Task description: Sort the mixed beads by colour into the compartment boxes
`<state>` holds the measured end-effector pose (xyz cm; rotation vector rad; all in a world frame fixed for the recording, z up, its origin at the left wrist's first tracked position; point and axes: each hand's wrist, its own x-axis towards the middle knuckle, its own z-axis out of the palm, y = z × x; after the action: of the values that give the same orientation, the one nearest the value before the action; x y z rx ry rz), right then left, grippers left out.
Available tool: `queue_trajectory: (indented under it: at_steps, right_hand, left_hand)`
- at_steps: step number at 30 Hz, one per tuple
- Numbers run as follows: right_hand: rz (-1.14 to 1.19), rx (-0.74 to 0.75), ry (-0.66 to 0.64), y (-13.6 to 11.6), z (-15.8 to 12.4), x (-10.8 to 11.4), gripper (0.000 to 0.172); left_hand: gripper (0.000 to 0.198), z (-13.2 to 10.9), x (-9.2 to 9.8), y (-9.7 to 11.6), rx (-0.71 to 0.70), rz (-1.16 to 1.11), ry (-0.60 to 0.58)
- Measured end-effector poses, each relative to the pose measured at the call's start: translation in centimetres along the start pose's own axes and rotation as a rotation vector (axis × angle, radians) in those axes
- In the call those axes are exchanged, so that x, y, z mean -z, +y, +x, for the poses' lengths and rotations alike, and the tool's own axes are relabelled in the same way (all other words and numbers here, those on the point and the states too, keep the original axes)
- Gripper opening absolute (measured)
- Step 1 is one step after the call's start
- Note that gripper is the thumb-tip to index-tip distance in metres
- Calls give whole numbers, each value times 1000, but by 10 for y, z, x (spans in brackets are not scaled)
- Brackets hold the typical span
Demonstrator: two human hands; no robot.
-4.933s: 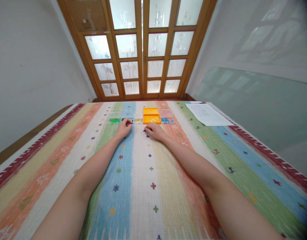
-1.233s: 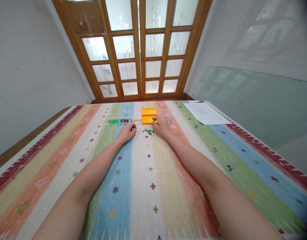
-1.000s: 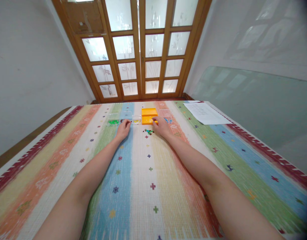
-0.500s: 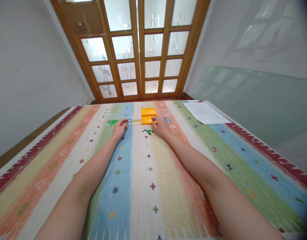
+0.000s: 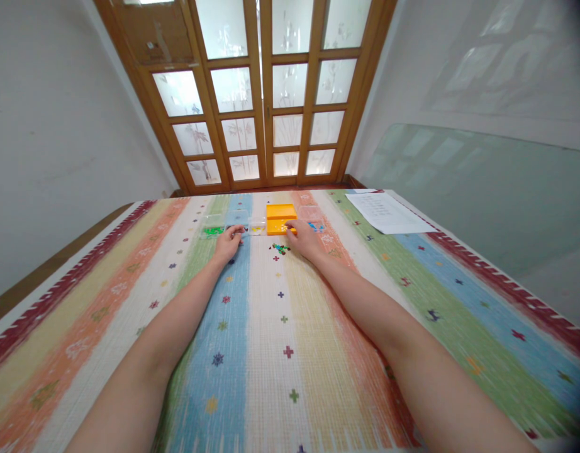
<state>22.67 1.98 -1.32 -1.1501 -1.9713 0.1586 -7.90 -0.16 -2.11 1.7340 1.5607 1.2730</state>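
Observation:
My left hand (image 5: 229,243) is at the near edge of a clear box with dark pieces, its fingers curled together; anything between them is too small to make out. To its left lies a clear box of green pieces (image 5: 213,231), to its right one with yellow pieces (image 5: 258,229). My right hand (image 5: 303,238) is over the near right corner of the open orange box (image 5: 281,212), fingertips close together at small pale pieces; what they hold is unclear. Partly behind that hand is a clear box with blue pieces (image 5: 316,226). A small mixed pile (image 5: 280,249) lies in front of the orange box.
A striped cloth (image 5: 266,352) covers the table. White printed paper (image 5: 387,214) lies at the back right. Beyond the far edge stand wooden doors with glass panes (image 5: 289,82), and a pale green glass-like panel (image 5: 483,189) is at the right wall.
The fingers of my left hand have drawn closer together at the box of dark pieces. My right hand has hardly moved.

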Motion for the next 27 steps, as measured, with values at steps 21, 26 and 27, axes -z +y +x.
queue_trajectory:
  at_steps: [21,26,27]
  right_hand:
    - [-22,2,-16,1,1,-3,27]
    - [-7,0,-15,0,1,-2,27]
    - [-5,-3,-17,-1,1,-2,27]
  left_hand:
    - [34,-34,-17,60,-660,415,-575]
    - [36,-35,-17,57,-653,431,-536]
    - [36,-35,-17,55,-639,428,-517]
